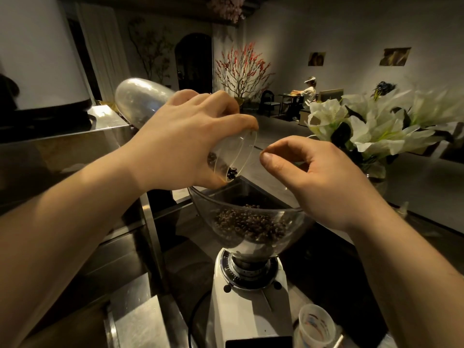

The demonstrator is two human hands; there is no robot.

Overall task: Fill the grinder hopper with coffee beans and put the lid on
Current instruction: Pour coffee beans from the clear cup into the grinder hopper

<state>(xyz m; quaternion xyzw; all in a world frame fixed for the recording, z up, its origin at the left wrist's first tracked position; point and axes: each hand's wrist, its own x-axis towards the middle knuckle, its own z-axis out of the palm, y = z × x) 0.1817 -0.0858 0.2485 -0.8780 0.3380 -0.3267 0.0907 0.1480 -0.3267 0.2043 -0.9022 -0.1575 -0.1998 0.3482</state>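
**Beans tipping from jar into hopper**

A clear lid (140, 101) lies on the steel machine top (105, 121) at far left, behind the left hand. The left hand (180, 146) has its grip wrapped around a clear jar (236, 151), tilted mouth-down over the left rim of the hopper; a few beans (232, 173) sit at the jar's lip. The hopper (208, 204) stands on the white grinder (246, 307), open on top and partly filled with a heap of beans. The right hand (324, 179) rests at the hopper's right rim, thumb and forefinger pinched close together; I cannot tell whether it grasps anything. A small plastic cup (317, 325) stands on the counter (334, 252) just right of the grinder. White flowers (371, 124) stand behind.
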